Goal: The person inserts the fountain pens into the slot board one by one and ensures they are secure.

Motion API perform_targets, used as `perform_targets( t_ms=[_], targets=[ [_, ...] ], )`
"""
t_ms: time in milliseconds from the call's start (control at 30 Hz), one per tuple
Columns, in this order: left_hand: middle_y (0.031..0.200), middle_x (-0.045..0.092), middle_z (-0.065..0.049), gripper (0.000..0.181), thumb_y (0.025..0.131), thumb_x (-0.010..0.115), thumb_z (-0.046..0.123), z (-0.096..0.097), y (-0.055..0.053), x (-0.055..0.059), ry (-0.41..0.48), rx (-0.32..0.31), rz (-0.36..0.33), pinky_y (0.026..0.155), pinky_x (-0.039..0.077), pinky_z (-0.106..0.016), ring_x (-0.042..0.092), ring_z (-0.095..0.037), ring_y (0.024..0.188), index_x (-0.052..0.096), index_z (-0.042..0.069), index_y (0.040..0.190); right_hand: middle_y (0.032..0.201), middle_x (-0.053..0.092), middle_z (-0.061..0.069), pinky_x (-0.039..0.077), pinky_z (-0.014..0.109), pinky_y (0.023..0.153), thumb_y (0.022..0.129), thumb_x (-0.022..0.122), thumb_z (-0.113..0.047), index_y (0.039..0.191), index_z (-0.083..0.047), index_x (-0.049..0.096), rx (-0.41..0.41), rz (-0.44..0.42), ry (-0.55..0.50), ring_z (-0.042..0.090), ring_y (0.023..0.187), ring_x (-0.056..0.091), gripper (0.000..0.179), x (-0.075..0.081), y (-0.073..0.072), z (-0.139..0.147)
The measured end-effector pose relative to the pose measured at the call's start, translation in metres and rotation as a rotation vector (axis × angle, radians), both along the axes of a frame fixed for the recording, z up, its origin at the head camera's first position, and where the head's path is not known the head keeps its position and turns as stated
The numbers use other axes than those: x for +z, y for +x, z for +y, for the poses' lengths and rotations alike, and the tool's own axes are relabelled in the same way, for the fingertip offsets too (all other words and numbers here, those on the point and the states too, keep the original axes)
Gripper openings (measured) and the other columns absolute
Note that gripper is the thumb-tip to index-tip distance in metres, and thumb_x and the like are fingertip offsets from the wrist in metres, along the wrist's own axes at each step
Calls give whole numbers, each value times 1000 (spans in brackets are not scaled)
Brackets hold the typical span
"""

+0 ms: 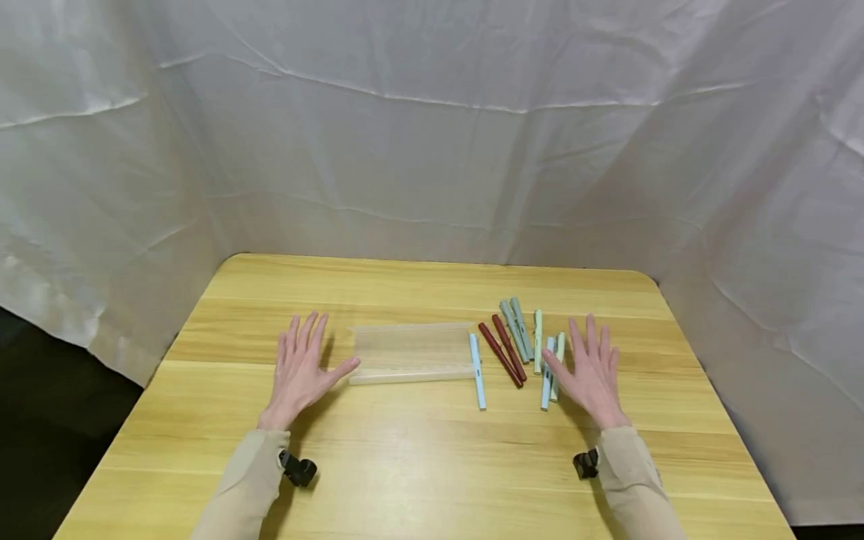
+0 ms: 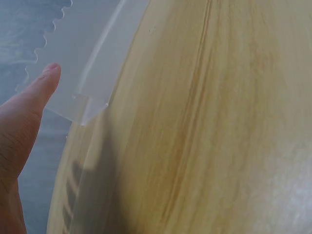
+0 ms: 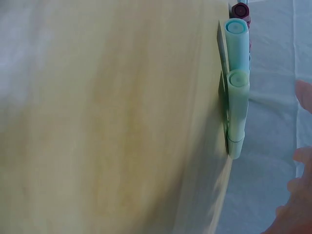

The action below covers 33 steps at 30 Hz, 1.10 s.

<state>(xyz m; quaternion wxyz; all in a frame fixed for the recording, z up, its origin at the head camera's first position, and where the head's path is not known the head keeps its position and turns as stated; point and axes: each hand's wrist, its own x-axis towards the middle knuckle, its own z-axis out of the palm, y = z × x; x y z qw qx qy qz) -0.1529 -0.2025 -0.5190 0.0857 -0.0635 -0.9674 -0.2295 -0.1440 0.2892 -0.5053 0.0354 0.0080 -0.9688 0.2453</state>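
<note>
My left hand, fingers spread and straight, is left of a translucent plastic holder. Its thumb points at the holder's left end; the left wrist view shows the scalloped edge of this holder. My right hand is spread out beside several capped pens and holds nothing. In the head view its thumb overlaps a light blue pen and a pale green pen; the right wrist view shows the pale green pen apart from the fingers. Another light blue pen lies at the holder's right end.
Two dark red pens, two grey-blue pens and one more pale green pen lie between the holder and my right hand. The wooden table has white cloth hanging behind it and at both sides.
</note>
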Motion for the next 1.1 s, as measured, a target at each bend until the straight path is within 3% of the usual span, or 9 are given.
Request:
perform_targets(
  t_ms=[500, 1100],
  targets=[
    [167, 22, -19, 107, 81, 71, 64, 0, -1, 2, 12, -20, 13, 125, 8, -69, 9, -46, 155, 24, 10, 160, 167, -24, 6, -8, 76, 120, 100, 48, -56, 163, -13, 6, 9, -6, 21, 43, 154, -21, 87, 0, -2, 2],
    [167, 20, -19, 111, 80, 72, 61, 8, -1, 2, 49, -58, -10, 127, 5, -68, 7, -44, 156, 16, 12, 162, 168, -20, 12, -3, 78, 120, 99, 51, -55, 163, -11, 6, 48, -24, 22, 51, 153, -12, 90, 4, -7, 1]
  ],
)
